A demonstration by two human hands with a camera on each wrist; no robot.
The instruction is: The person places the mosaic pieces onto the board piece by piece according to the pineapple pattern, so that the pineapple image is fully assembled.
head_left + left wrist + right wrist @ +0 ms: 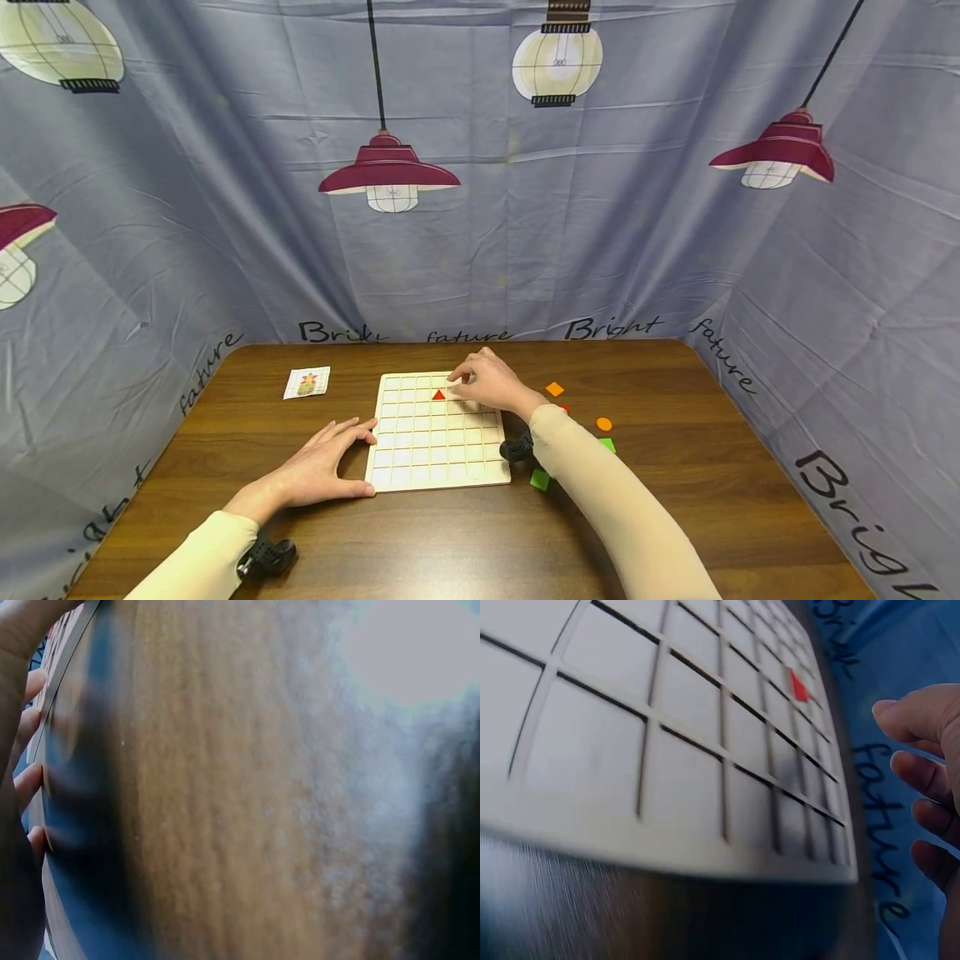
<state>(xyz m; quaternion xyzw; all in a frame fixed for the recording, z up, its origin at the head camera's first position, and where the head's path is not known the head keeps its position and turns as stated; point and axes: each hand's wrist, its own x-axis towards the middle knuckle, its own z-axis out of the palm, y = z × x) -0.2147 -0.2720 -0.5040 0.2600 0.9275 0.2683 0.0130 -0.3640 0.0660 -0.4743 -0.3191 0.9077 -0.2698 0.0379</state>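
Note:
A pale square board [438, 433] with a raised grid lies on the wooden table. One red triangle piece [438, 395] sits in a cell near its far edge, and also shows in the right wrist view. At the board's left side is my left hand [318, 471], thumb and fingers spread, tips against the edge. My right hand [491, 383] hovers over the far right part of the board, just right of the triangle. Its fingers are bent and apart from the thumb [911, 716], and no piece shows between them. The left wrist view shows mostly blurred tabletop.
Right of the board lie an orange diamond [554, 389], an orange round piece [604, 424] and green pieces [540, 479], partly hidden by the right forearm. A small white card [307, 382] with a coloured picture lies far left. Printed fabric [480, 250] surrounds the table.

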